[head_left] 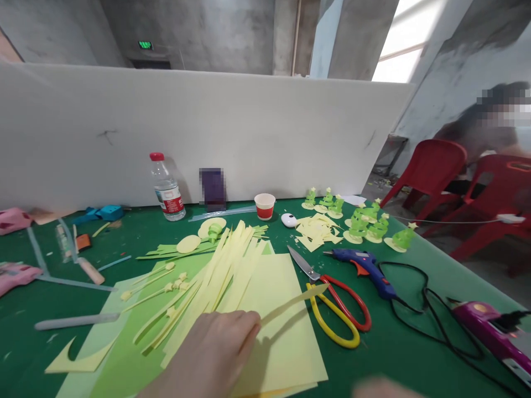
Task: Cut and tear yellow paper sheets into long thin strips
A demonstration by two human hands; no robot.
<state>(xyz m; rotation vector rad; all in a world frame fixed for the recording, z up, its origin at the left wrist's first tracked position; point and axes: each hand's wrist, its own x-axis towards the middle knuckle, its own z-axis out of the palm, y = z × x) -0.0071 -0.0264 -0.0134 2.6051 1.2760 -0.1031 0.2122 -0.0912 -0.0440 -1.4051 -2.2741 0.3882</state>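
My left hand (215, 345) is closed on a thin pale yellow paper strip (294, 303), whose free end points right over the scissors' handles. Beneath the hand lie pale yellow sheets (286, 342) and a fan of cut strips (226, 265). My right hand (385, 388) shows only as a blurred patch at the bottom edge, its fingers smeared. Red-and-yellow-handled scissors (332, 298) lie right of the sheets. Folded strips with small knots (170, 287) rest on the green paper (141, 331) at left.
Blue glue gun (365, 265) and cable at right, near a purple power strip (489, 331). Small green spiral trees (367, 221), paper scraps (317, 231), a cup (264, 206) and a bottle (168, 190) stand behind. Pink glue guns (16, 276) at left. A person sits beyond red chairs (435, 166).
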